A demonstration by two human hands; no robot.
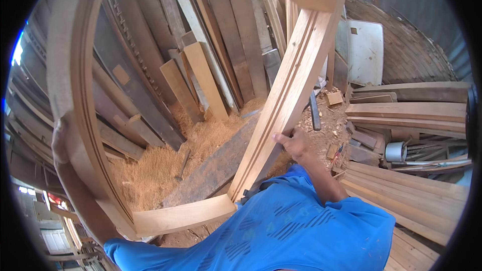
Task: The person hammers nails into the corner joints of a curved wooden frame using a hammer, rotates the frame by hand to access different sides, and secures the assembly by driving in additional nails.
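A large rectangular wooden frame (281,95) of pale, planed timber is held up in front of my body. Grooves run along the inner faces of its two long sides. My left hand (61,139) wraps the outer edge of the left side, its fingers partly hidden behind the wood. On the opposite side, my right hand (293,144) grips the outer edge with the thumb laid on the grooved face. The short near end of the frame is close to my blue shirt, and the far end rises toward the top of the view.
Many planks (228,30) lean upright at the back. Sawdust and shavings (150,180) cover the ground, with a thick dark board (213,160) lying across them. Stacked timber (406,195) lies at right, near a white pipe piece (395,151). A dark-handled tool (315,112) rests among wood chips.
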